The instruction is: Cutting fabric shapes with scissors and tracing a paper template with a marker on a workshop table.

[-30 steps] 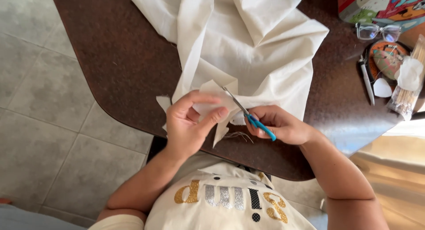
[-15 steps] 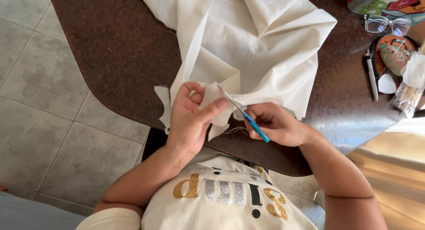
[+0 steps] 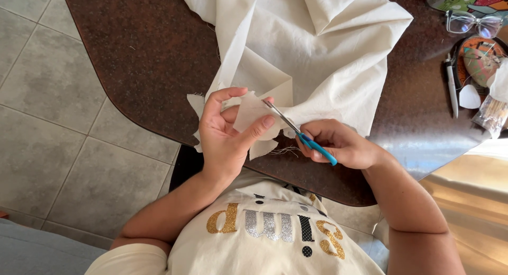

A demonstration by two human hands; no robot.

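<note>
Dark brown table (image 3: 148, 53) with rounded corner, over grey tiled floor (image 3: 47, 127). Large cream cloth (image 3: 317, 47) heaped in folds across table middle, one edge hanging toward near rim.

Left hand (image 3: 225, 135) at table's near edge: thumb and fingers curled closed, pinching a small flap of cream cloth (image 3: 251, 113); flap raised, frayed at its edges, loose threads trailing below.

Right hand (image 3: 341, 143) just beside left, closed round blue-handled scissors (image 3: 301, 135). Metal blades angled up-left, tips touching flap near left thumb. How far apart the blades stand: cannot tell.

Far right of table, well apart from hands: clear-framed glasses (image 3: 471, 24), a white pen (image 3: 451, 84), a small white heart-shaped piece (image 3: 469, 98), a bundle of thin sticks in clear wrap (image 3: 492, 113).
</note>
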